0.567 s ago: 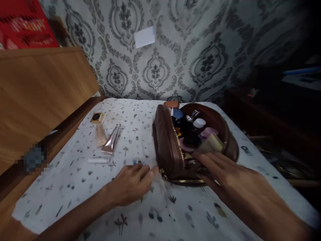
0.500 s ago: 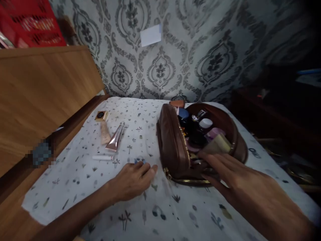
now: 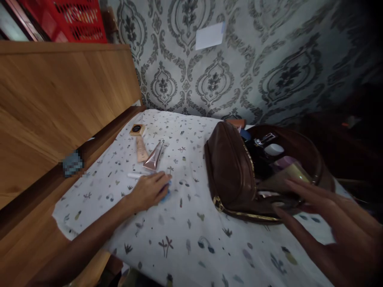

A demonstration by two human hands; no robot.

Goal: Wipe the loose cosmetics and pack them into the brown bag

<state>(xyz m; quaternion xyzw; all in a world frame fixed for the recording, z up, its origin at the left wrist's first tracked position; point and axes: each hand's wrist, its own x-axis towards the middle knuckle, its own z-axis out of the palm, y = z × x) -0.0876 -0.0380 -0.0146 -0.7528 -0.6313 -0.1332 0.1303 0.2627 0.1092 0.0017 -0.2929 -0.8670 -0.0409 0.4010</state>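
My left hand (image 3: 151, 190) is closed around a small blue item (image 3: 167, 195), mostly hidden under the fingers, low over the patterned cloth. Just beside it lies a slim white tube (image 3: 136, 175). Behind that are a shiny rose-coloured squeeze tube (image 3: 153, 157), a beige tube (image 3: 141, 150) and a small gold box with a dark round mark (image 3: 137, 129). A brown zip bag (image 3: 227, 171) stands open on the right, holding a white-capped jar (image 3: 274, 149) and other cosmetics. My right hand (image 3: 335, 215) reaches to its front opening, thumb and fingers apart.
The white patterned cloth (image 3: 185, 223) covers the surface up to the papered wall. A wooden panel (image 3: 66, 91) rises at the left, with a red basket (image 3: 83, 20) on top. Behind the bag lies a brown-orange item (image 3: 236, 122). The right side is dark.
My left hand has moved left across the cloth with the blue item, up to the white tube. The right hand's fingers have drawn back slightly at the bag. The view has turned left.
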